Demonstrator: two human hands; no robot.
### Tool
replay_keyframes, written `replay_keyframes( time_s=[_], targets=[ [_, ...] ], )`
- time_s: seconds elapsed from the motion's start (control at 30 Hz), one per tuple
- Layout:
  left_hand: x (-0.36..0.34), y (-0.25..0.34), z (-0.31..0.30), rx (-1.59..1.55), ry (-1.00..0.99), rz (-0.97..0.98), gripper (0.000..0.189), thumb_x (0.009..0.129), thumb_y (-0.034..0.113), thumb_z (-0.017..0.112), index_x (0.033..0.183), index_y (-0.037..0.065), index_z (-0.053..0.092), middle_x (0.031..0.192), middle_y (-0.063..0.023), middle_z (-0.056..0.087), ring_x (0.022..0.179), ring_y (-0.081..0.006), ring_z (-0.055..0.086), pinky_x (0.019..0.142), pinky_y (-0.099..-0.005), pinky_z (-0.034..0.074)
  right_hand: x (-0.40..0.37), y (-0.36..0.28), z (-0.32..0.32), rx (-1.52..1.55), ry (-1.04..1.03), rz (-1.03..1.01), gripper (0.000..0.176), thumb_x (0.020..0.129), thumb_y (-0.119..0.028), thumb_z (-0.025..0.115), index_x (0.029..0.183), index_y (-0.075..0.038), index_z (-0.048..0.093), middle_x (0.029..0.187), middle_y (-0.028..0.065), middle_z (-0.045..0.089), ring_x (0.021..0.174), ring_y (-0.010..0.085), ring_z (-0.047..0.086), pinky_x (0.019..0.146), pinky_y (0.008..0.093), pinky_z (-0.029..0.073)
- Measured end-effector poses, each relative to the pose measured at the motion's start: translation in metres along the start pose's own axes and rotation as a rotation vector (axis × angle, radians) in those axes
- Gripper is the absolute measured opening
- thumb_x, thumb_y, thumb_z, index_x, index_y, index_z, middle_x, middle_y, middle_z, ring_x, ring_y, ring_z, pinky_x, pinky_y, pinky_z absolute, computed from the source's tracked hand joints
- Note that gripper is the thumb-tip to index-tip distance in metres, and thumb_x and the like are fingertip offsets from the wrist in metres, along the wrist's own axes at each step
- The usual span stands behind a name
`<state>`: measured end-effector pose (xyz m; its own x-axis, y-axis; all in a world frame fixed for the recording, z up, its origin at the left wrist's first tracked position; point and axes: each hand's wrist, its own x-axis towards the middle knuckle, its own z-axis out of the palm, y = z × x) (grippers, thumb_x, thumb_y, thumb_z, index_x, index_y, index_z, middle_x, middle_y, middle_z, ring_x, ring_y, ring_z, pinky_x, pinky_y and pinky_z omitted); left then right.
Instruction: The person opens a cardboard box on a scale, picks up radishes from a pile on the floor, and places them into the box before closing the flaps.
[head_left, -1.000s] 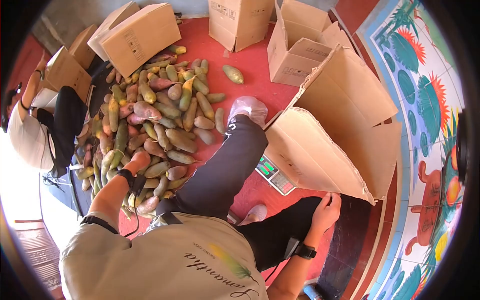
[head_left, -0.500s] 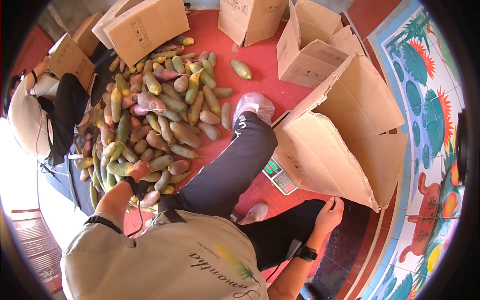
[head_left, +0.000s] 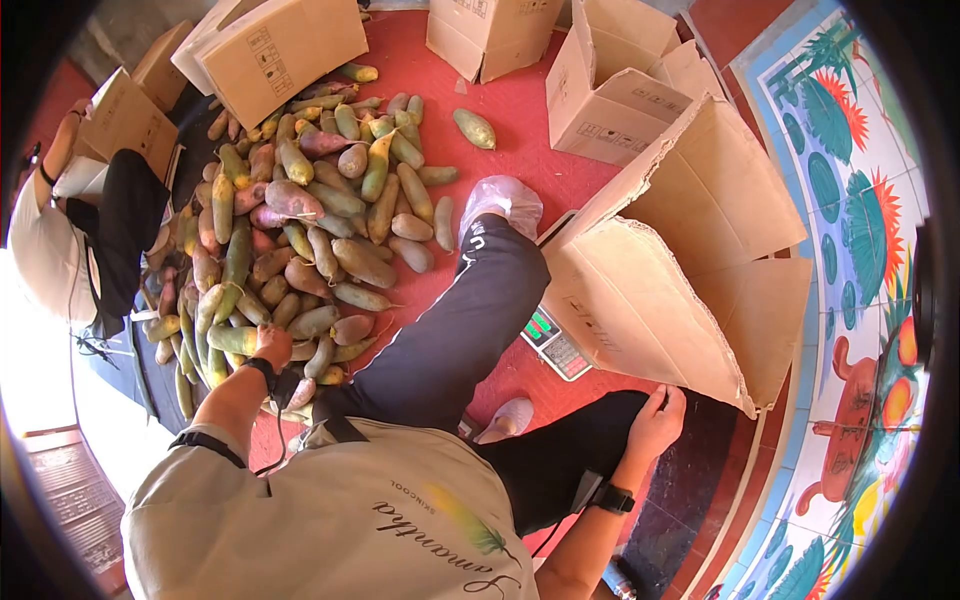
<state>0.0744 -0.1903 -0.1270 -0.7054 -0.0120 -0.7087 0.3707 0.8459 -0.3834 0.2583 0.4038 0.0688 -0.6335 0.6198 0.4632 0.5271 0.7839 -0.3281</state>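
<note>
A tiled wall with painted red, green and blue motifs borders the right side. A red floor covering extends to the rear, where an upright carton stands beside an open carton. At far left, a second person in a pale shirt is positioned beside a brown carton.

Brightly lit fisheye view, its corners fading to black. Strong white glare at the left edge burns out detail beside another person's pale shirt. Soft, even light keeps the vegetable pile fairly sharp, with dark shadows in its gaps. The large carton is shaded inside. At right, the painted tile wall bows with lens distortion.
</note>
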Motion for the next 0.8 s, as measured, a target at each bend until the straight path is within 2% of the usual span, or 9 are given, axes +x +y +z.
replay_keyframes(
  time_s=[0.17, 0.2, 0.37, 0.43, 0.5, 0.57, 0.63, 0.7, 0.8],
  targets=[
    [0.007, -0.013, -0.012, -0.070, -0.103, 0.014, 0.026, 0.081, 0.021, 0.058, 0.103, 0.013, 0.070, 0.113, -0.0101, 0.064, 0.108, -0.0256, 0.060, 0.090, -0.0385, 0.046, 0.002, -0.006, -0.001, -0.006, 0.019, -0.023, 0.013, 0.085, -0.008, 0.056, 0.093, 0.002, 0.061, 0.088, 0.0175, 0.061, 0.082, 0.0352, 0.059, 0.072, 0.0409, 0.047],
    [0.012, -0.018, -0.013, -0.101, -0.041, -0.012, 0.026, 0.085, 0.023, 0.052, 0.102, 0.011, 0.069, 0.111, -0.0109, 0.065, 0.104, -0.0270, 0.062, 0.085, -0.0392, 0.050, 0.002, -0.011, -0.003, 0.011, 0.004, 0.009, 0.013, 0.085, -0.008, 0.057, 0.092, 0.002, 0.061, 0.088, 0.0170, 0.061, 0.081, 0.0347, 0.060, 0.071, 0.0407, 0.047],
    [0.018, -0.041, -0.065, -0.416, 0.201, -0.105, 0.034, 0.092, 0.029, 0.041, 0.096, 0.008, 0.067, 0.108, -0.0145, 0.064, 0.100, -0.0323, 0.062, 0.085, -0.0406, 0.050, 0.003, -0.012, -0.002, 0.067, 0.029, 0.013, 0.011, 0.085, -0.007, 0.057, 0.091, 0.002, 0.060, 0.087, 0.0165, 0.061, 0.079, 0.0338, 0.060, 0.069, 0.0396, 0.048],
    [0.019, -0.053, -0.090, -0.342, 0.341, 0.043, 0.038, 0.092, 0.033, 0.040, 0.090, 0.006, 0.066, 0.109, -0.0170, 0.063, 0.094, -0.0338, 0.062, 0.082, -0.0426, 0.050, 0.003, -0.013, -0.002, 0.072, 0.034, 0.021, 0.011, 0.084, -0.007, 0.058, 0.090, 0.002, 0.060, 0.087, 0.0165, 0.061, 0.079, 0.0338, 0.060, 0.069, 0.0397, 0.048],
    [0.002, -0.055, -0.115, -0.365, 0.462, 0.080, 0.038, 0.092, 0.033, 0.040, 0.085, 0.005, 0.064, 0.100, -0.0171, 0.065, 0.088, -0.0337, 0.063, 0.080, -0.0437, 0.050, 0.002, -0.012, -0.003, 0.068, 0.052, 0.005, 0.011, 0.084, -0.007, 0.058, 0.090, 0.002, 0.060, 0.087, 0.0165, 0.061, 0.079, 0.0338, 0.060, 0.069, 0.0398, 0.048],
    [0.005, -0.061, -0.123, -0.749, 0.317, 0.083, 0.037, 0.092, 0.031, 0.040, 0.081, 0.004, 0.063, 0.091, -0.0158, 0.067, 0.082, -0.0338, 0.064, 0.078, -0.0424, 0.050, 0.002, -0.010, -0.004, 0.062, 0.069, -0.009, 0.011, 0.084, -0.007, 0.058, 0.090, 0.002, 0.060, 0.087, 0.0165, 0.061, 0.079, 0.0338, 0.060, 0.069, 0.0398, 0.048],
    [0.006, -0.056, -0.115, -0.756, 0.365, 0.178, 0.033, 0.090, 0.027, 0.042, 0.077, 0.003, 0.061, 0.086, -0.0160, 0.067, 0.076, -0.0337, 0.064, 0.075, -0.0406, 0.050, 0.001, -0.012, -0.006, 0.057, 0.077, 0.005, 0.011, 0.084, -0.007, 0.058, 0.090, 0.002, 0.060, 0.087, 0.0167, 0.061, 0.078, 0.0341, 0.060, 0.068, 0.0396, 0.048],
    [0.017, -0.043, -0.102, -1.486, 0.073, 0.138, 0.030, 0.093, 0.030, 0.044, 0.081, 0.006, 0.057, 0.078, -0.0107, 0.066, 0.064, -0.0248, 0.065, 0.058, -0.0355, 0.051, 0.001, -0.013, -0.007, 0.062, 0.085, 0.003, 0.010, 0.084, -0.007, 0.058, 0.089, 0.002, 0.060, 0.086, 0.0167, 0.061, 0.078, 0.0342, 0.060, 0.068, 0.0396, 0.048],
    [0.028, -0.024, -0.099, -1.698, 0.007, 0.338, 0.033, 0.095, 0.034, 0.042, 0.084, 0.006, 0.054, 0.074, -0.0086, 0.063, 0.063, -0.0214, 0.064, 0.053, -0.0322, 0.049, -0.001, -0.010, -0.010, 0.074, 0.076, 0.011, 0.009, 0.084, -0.007, 0.058, 0.088, 0.001, 0.060, 0.086, 0.0166, 0.061, 0.077, 0.0343, 0.060, 0.067, 0.0396, 0.048]
  ],
)
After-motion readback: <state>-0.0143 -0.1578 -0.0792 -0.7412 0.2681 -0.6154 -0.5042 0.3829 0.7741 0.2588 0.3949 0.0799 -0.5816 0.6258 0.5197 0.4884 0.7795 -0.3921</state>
